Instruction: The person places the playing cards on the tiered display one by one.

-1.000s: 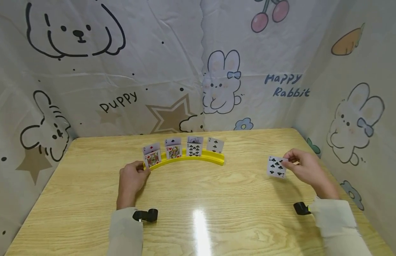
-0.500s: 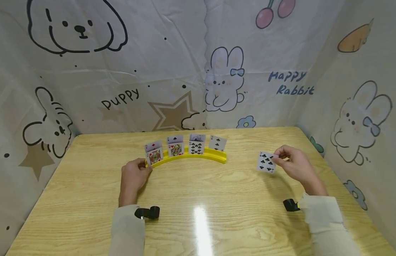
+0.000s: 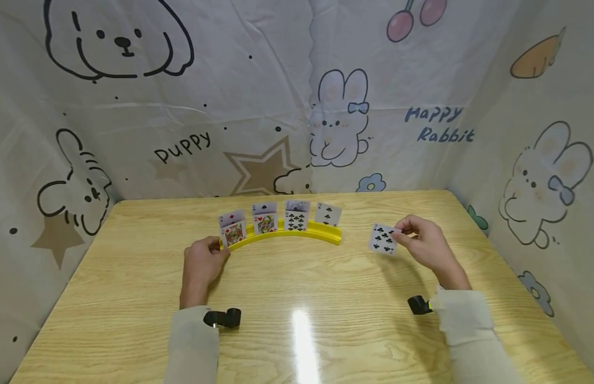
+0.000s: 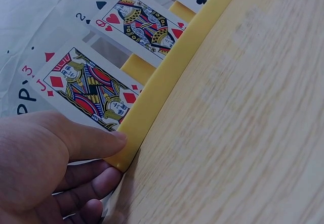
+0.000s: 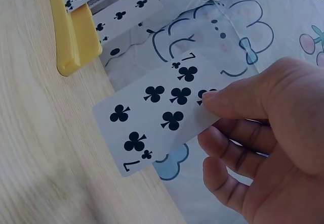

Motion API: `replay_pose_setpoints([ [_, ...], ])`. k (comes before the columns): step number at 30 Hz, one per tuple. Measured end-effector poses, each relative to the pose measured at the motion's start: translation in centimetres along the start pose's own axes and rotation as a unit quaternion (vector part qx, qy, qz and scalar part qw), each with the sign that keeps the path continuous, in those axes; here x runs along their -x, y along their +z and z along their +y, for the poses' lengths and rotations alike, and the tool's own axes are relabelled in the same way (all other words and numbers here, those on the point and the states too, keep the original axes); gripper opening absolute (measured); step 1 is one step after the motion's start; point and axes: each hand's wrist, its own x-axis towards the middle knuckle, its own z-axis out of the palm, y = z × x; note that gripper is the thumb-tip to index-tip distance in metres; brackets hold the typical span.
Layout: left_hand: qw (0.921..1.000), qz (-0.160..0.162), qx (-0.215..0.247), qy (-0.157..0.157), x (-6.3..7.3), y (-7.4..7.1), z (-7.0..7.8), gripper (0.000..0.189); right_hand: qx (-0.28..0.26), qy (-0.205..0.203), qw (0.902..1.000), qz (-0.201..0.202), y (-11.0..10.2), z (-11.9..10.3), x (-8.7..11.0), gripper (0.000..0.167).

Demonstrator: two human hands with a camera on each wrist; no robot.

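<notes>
A curved yellow card holder (image 3: 321, 233) stands on the table with playing cards upright in it. My left hand (image 3: 201, 261) pinches its left end, thumb on the front wall and fingers curled beneath. Just above that thumb is a jack of diamonds (image 4: 91, 90), with a three of diamonds behind it. Further along come a queen of hearts (image 4: 144, 27) before a two of spades, a clubs card (image 3: 295, 220) overlapping another card, and a three of clubs (image 3: 328, 214). Right of the holder, my right hand (image 3: 424, 245) holds a seven of clubs (image 5: 152, 118) between thumb and fingers, face showing, above the table.
The wooden table (image 3: 278, 288) reaches back to a printed cloth (image 3: 258, 106) that hangs behind and along the sides. A black wrist camera (image 3: 222, 318) is worn on the left sleeve, another camera (image 3: 418, 305) on the right.
My right hand has moved left with the seven of clubs, bringing it nearer the holder's right end. The left hand keeps its grip on the holder. The head view has shifted slightly.
</notes>
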Motion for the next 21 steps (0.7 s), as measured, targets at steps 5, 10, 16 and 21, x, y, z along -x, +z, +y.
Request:
replay_pose_setpoints([
  [5, 1.0, -0.001, 0.001, -0.003, -0.1, 0.1, -0.1, 0.045, -0.013, -0.005, 0.9999, 0.01, 0.8, -0.3, -0.4, 0.007],
  [10, 1.0, 0.001, 0.003, -0.002, -0.1, 0.0, -0.1, 0.045, -0.026, -0.01, 0.9995, 0.015, 1.8, -0.7, -0.9, 0.008],
  [16, 1.0, 0.006, 0.002, 0.0, -0.3, 0.2, -0.2, 0.045, -0.027, -0.016, 0.9993, 0.019, 2.9, -1.3, -1.2, 0.008],
  [21, 1.0, 0.005, 0.004, -0.003, -0.3, 0.2, -0.2, 0.045, -0.028, -0.025, 0.9989, 0.028, 3.7, -1.8, -1.6, 0.006],
])
